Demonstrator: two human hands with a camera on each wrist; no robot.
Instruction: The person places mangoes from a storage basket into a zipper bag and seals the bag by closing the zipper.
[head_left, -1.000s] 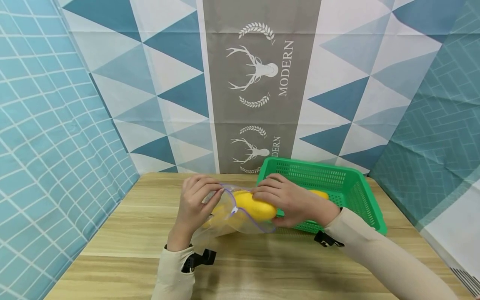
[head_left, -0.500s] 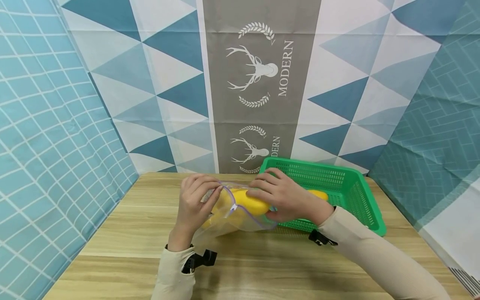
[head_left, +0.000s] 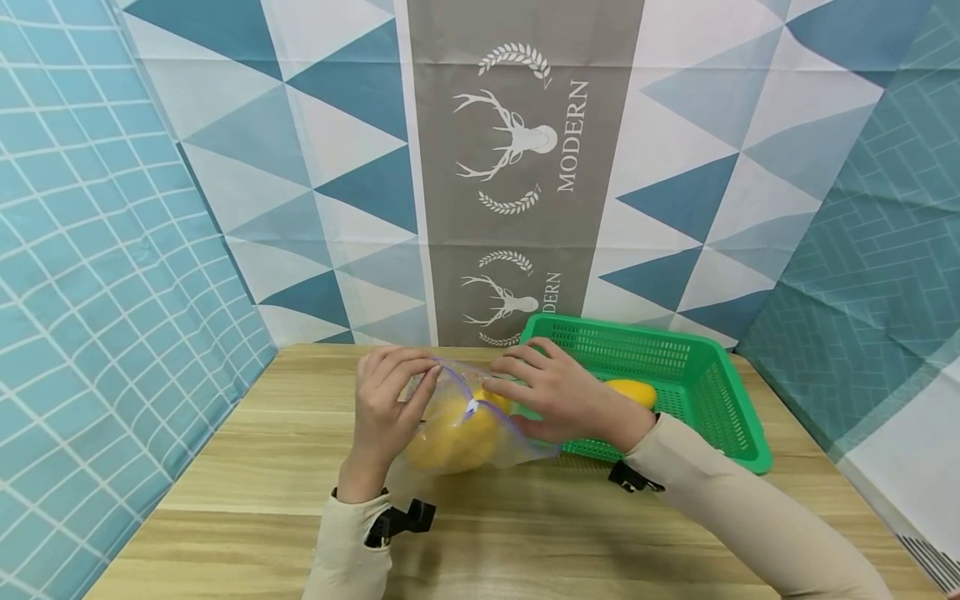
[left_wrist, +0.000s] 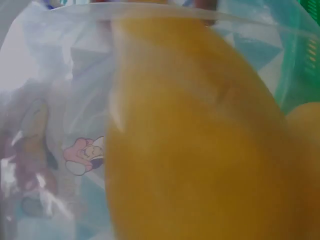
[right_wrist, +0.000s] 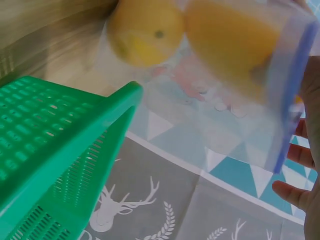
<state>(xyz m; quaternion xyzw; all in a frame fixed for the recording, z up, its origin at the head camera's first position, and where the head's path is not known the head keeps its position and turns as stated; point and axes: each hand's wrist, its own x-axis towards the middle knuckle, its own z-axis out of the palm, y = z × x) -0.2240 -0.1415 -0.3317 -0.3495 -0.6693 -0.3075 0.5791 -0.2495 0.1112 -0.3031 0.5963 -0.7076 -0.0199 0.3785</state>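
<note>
In the head view my left hand (head_left: 386, 404) pinches the rim of a clear zip bag (head_left: 513, 443) with a purple seal and a white slider. Yellow mangoes (head_left: 450, 437) lie inside it, seen through the plastic. The right hand (head_left: 558, 396) is at the bag's mouth, fingers spread, with fingertips at the end of the uppermost mango. One mango (left_wrist: 190, 140) fills most of the left wrist view behind the film. From the right wrist, two mangoes (right_wrist: 145, 32) show in the bag beside the purple seal, and the right fingers (right_wrist: 292, 195) reach past its edge.
A green perforated basket (head_left: 738, 400) stands at the right of the wooden table (head_left: 247, 467), behind the right forearm. Another mango (head_left: 630, 392) lies in it. A patterned wall covering (head_left: 352, 192) rises behind the table.
The uppermost mango has slid left, deeper into the bag, and the right hand has moved left with it, its fingers loosening. The left hand keeps its pinch on the rim.
</note>
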